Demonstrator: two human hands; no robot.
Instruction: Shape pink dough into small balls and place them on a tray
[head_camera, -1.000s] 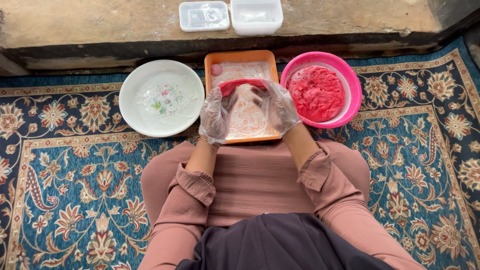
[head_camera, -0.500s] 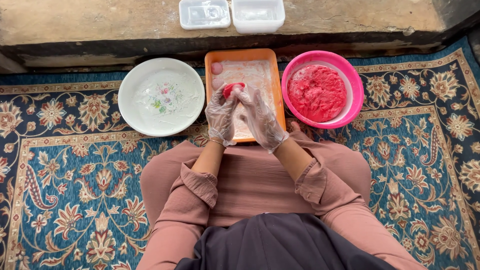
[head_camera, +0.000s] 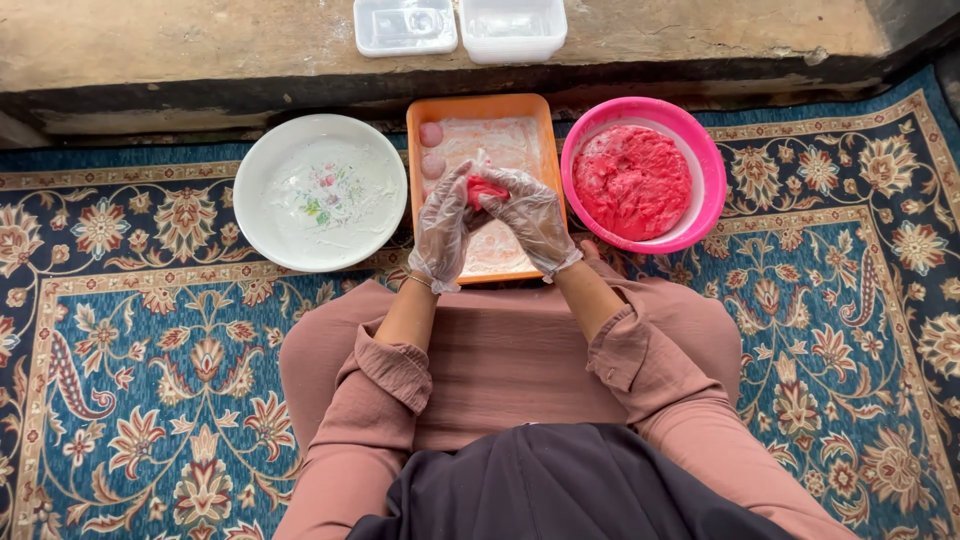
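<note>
Now both hands (head_camera: 487, 215) cup red lump (head_camera: 484, 190) over tray (head_camera: 480, 106).

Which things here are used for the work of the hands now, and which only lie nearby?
In use:
left hand and right hand, in clear plastic gloves
red dough lump between them
orange rectangular tray
pink round bowl of red dough

Lying about:
white floral plate
two clear plastic containers
patterned blue carpet

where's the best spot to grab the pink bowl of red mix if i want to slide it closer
Probably by the near rim of the pink bowl, coming from the person's side. The rim flares outward and stands free of the red mix, so fingers stay clean. The right hand is nearest; the orange tray crowds the left edge.
</note>
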